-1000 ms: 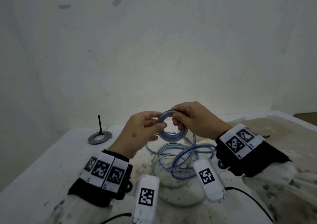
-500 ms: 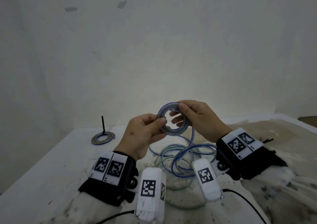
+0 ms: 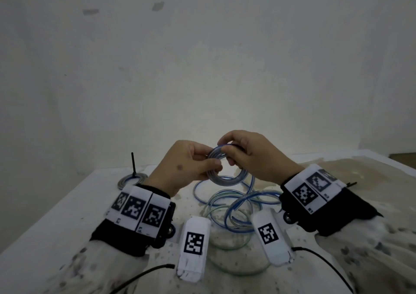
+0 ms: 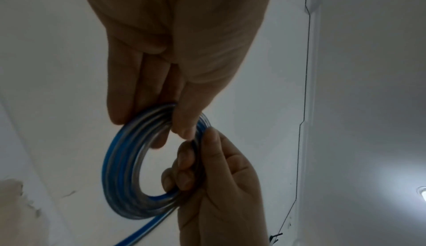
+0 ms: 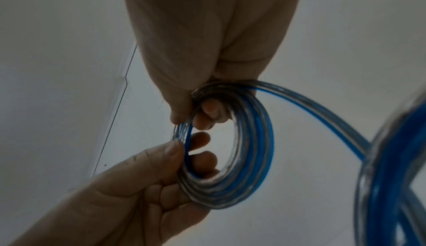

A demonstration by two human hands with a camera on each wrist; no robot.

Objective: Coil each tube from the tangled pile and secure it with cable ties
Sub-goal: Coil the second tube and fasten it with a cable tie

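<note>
Tube coil [image 3: 227,176] gripped by both hands above stained white table [image 3: 67,215] (bare pale wall [image 3: 202,68] behind).

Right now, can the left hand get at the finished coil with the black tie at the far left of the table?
Probably not yet: the left hand grips the blue coil together with the right hand. The path to the finished coil looks free.

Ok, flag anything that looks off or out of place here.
Nothing is damaged or spilled. The coil held by the left hand and right hand is unfinished: loose tube trails onto the stained table. No tie shows on it.
</note>
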